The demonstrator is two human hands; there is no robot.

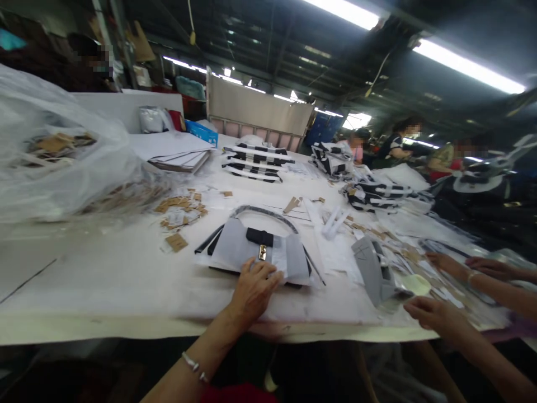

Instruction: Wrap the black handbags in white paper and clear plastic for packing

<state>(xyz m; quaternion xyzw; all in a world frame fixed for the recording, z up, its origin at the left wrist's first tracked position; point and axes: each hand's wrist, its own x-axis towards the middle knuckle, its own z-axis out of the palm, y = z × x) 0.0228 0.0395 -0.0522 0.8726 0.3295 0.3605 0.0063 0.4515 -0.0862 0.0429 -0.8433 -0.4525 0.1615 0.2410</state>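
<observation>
A handbag [235, 246], wrapped in white protective sheet with a black tab and a gold clasp [262, 252], lies on the white table in front of me. Its dark handle [268, 211] arches at the far side. My left hand [254, 286] rests on the near part of its front, just below the clasp, fingers slightly spread. To the right stands a grey tape dispenser [371, 268]. My right hand [432, 314] hovers just right of it, thumb and fingers pinched together; whatever is between them is too small to make out.
Brown tags [180, 210] lie in a heap beyond the bag, left of it. A big clear plastic bag [84, 151] fills the far left. Black-and-white bag pieces [260, 162] are stacked at the back. A co-worker's hands [451, 266] work at the right over scattered papers.
</observation>
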